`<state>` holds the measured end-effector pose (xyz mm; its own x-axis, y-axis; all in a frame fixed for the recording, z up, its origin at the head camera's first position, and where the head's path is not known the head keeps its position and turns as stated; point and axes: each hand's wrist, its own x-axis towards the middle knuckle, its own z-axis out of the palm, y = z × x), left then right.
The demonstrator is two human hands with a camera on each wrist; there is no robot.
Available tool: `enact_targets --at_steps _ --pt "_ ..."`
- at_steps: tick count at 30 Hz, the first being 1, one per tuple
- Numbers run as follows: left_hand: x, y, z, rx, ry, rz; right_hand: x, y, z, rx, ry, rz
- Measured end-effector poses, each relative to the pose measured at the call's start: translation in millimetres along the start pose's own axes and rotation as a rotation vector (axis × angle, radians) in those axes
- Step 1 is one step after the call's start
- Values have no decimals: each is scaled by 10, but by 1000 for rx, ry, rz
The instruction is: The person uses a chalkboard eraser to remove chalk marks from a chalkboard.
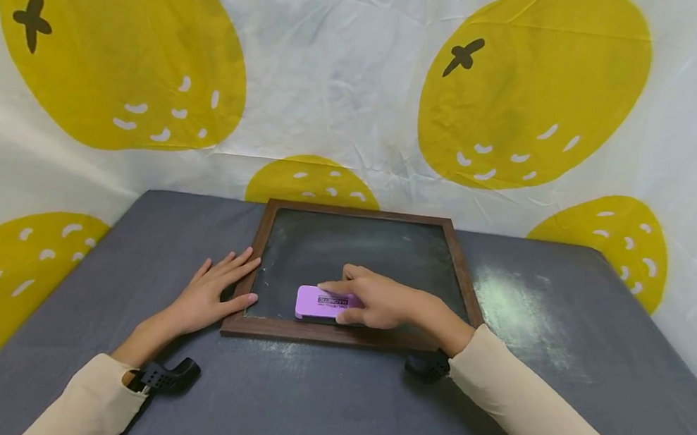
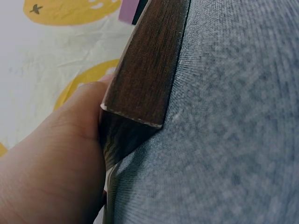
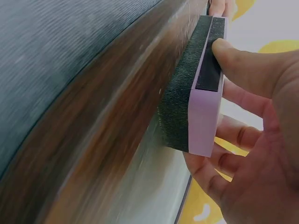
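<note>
My right hand grips a purple magnetic eraser near the bottom edge of a framed blackboard. In the right wrist view the thumb lies on the black strip along the side of the eraser, and its dark felt faces the board. Fingers wrap the far side. My left hand lies with spread fingers on the left side of the wooden frame, thumb near the lower left corner. The left wrist view shows that hand against the frame's corner.
The blackboard lies on a table covered with grey cloth. Behind it hangs a white sheet with yellow fruit prints. Pale smudges mark the cloth right of the board. A black wrist mount sits under the left wrist.
</note>
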<state>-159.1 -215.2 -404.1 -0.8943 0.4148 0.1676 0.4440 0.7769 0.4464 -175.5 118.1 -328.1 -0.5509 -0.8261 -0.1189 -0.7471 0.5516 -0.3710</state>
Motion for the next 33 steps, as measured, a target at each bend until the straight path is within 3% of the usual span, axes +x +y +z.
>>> enact_targets --at_steps 19,33 --pt "-1 10 16 -16 6 5 -971 464 -73 -75 79 57" --pt "9 -3 27 -20 -14 -7 -1385 669 -91 -21 106 88"
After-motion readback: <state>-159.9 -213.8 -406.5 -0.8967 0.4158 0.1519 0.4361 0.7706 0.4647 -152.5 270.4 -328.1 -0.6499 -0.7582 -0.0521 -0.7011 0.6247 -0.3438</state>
